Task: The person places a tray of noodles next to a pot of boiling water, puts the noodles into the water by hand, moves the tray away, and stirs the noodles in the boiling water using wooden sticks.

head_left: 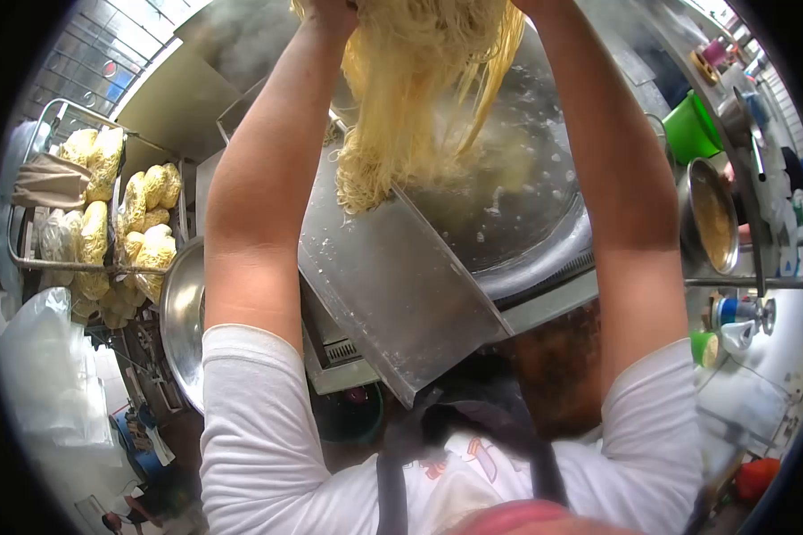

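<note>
I see noodles (419,80) hanging lengthwise between left hand (333,16) and right hand (539,6), ends leftward, finger grip I can't tell.

At left, a metal rack (67,266) carries yellow noodle bundles (154,247) in clear bags and a brown cloth (52,181). In the middle, noodles (410,98) overlap the far end of a metal tray (401,285); whether they rest on it is unclear.
</note>
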`<state>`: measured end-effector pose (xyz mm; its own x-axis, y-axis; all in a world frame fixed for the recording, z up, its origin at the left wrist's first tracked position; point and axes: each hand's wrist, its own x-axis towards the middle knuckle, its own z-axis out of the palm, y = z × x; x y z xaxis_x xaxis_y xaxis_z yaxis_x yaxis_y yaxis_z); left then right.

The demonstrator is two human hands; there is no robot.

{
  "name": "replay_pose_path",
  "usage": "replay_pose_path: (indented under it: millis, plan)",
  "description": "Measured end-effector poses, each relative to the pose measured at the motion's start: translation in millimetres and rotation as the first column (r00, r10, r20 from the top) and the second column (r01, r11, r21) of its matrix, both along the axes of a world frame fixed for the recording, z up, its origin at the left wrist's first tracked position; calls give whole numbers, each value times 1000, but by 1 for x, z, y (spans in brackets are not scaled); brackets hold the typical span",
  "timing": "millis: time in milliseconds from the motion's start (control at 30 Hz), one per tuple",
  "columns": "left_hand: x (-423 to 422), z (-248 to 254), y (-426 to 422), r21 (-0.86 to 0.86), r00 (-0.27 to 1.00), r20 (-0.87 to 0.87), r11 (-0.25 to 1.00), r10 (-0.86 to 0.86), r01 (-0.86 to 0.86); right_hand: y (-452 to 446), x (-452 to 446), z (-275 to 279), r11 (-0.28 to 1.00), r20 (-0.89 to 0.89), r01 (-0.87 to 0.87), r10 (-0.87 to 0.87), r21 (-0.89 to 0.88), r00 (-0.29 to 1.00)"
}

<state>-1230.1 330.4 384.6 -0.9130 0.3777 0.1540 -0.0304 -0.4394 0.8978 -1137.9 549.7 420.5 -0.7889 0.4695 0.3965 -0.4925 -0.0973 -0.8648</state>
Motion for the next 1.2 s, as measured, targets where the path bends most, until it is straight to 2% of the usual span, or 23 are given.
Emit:
replay_pose_path:
  millis: [67, 200, 233, 267, 300, 333, 367, 400, 433, 467, 500, 533, 600, 633, 700, 767, 833, 900, 933, 1000, 1100, 1167, 1200]
  plan:
    - [-13, -32, 9, -79, 997, 65, 996, 44, -39, 12, -1, -25, 997, 226, 55, -64, 46, 972]
    - [-29, -91, 10, -301, 981, 142, 950, 133, -85, 56, -24, -119, 878, 129, -461, 476, -126, 870]
    - [-34, -99, 5, -397, 977, 132, 912, 169, -104, 60, -17, -122, 906, 308, -385, 322, 173, 895]
    - [-41, -105, -7, -530, 971, 114, 840, 211, -120, 59, -1, -120, 823, 424, -326, 116, 466, 898]
    - [-51, -111, -24, -651, 964, 90, 748, 249, -132, 52, 19, -116, 638, 462, -291, -115, 713, 879]
    - [-75, -127, -47, -634, 954, 91, 755, 287, -167, 21, 45, -104, 978, 484, -185, 116, 98, 867]
    - [-107, -154, -74, -617, 941, 92, 760, 325, -202, 8, 69, -95, 953, 507, -253, 138, 165, 851]
    - [-146, -197, -113, -750, 926, -54, 597, 373, -284, 16, 73, -133, 879, 364, -95, -94, 467, 927]
    - [-172, -230, -137, -838, 899, -206, 405, 387, -367, -21, 120, -111, 907, 429, -169, -13, 384, 903]
    - [-147, -237, -146, -818, 908, -172, 458, 382, -348, -35, 145, -127, 872, 406, -191, -9, 450, 914]
    - [-118, -243, -158, -797, 915, -140, 505, 379, -331, -62, 181, -131, 875, 483, -285, 68, 392, 873]
    - [-114, -280, -163, -807, 881, -181, 447, 438, -387, -88, 210, -140, 882, 544, -404, 221, 244, 809]
    - [-80, -296, -163, -788, 928, -46, 558, 370, -262, -130, 247, -183, 834, 621, -549, 404, 51, 672]
    - [-47, -274, -155, -716, 970, 118, 695, 213, -66, -149, 254, -202, 796, 648, -605, 475, -28, 595]
    - [-53, -324, -159, -769, 981, 54, 635, 188, -80, -186, 249, -254, 793, 710, -603, 474, -87, 521]
    - [17, -269, -145, -825, 962, 203, 561, 180, 69, -223, 223, -309, 831, 753, -537, 445, -146, 485]
    - [47, -289, -152, -750, 983, 176, 653, 43, 106, -257, 191, -364, 940, 721, -328, 294, -98, 627]
    - [89, -281, -163, -624, 957, 249, 731, -149, 276, -266, 161, -350, 891, 627, -361, 450, -274, 636]
    - [99, -269, -162, -718, 964, 220, 644, -147, 262, -270, 150, -342, 854, 569, -379, 520, -357, 637]
    - [113, -223, -153, -870, 974, 164, 443, -154, 217, -284, 140, -336, 888, 517, -255, 435, -383, 737]
    - [116, -157, -127, -960, 944, -167, 264, -286, -89, -269, 115, -292, 893, 421, -133, 329, -431, 845]
    - [115, -128, -126, -895, 914, -314, 402, -255, -195, -250, 98, -230, 857, 330, -107, 306, -505, 893]
    - [115, -110, -116, -807, 926, -290, 583, -242, -100, -236, 85, -201, 814, 283, -63, 272, -577, 920]
